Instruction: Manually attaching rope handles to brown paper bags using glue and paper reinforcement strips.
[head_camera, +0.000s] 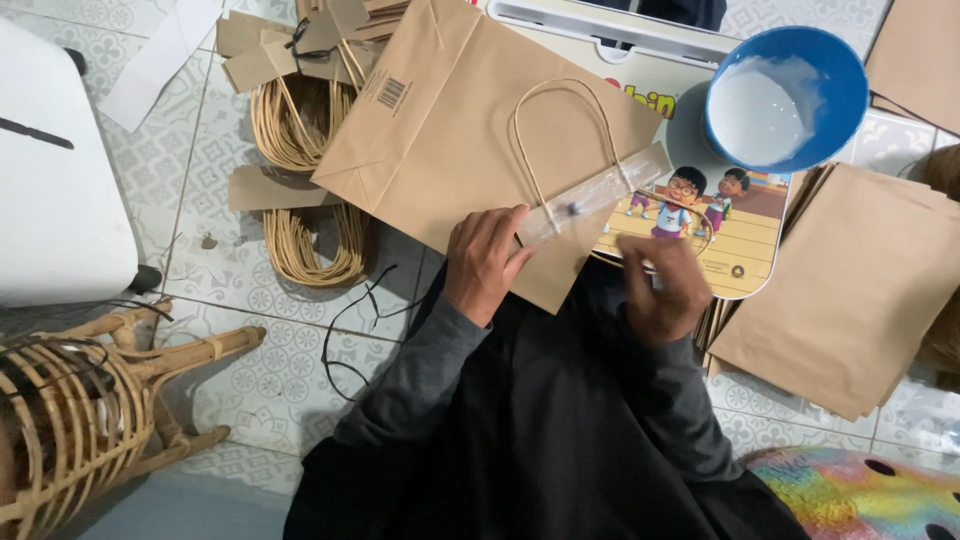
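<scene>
While we look down through the head camera, a flat brown paper bag (470, 130) lies across our lap and a low board with cartoon figures (735, 235), and we place everything else by that bag; our left hand (483, 262) rests on the bag's near edge, its fingers bent together and touching the end of a pale paper strip (592, 195) that carries a twisted cord handle (560, 120); the strip lies slantwise on the bag, the handle looping up over the brown face; our right hand (662, 285) sits just right of the bag over the board, blurred, its fingers curled, and we cannot tell what, if anything, they pinch; beyond the bag to the right stands a blue bowl (785, 95) holding white paste; further right lies a stack of flat brown bags (850, 290); left of the bag, bundles of cord handles (300, 125) on paper strips lie on the tiled floor (260, 350); far left stand a white box (55, 170) and a rattan stool (90, 410).
</scene>
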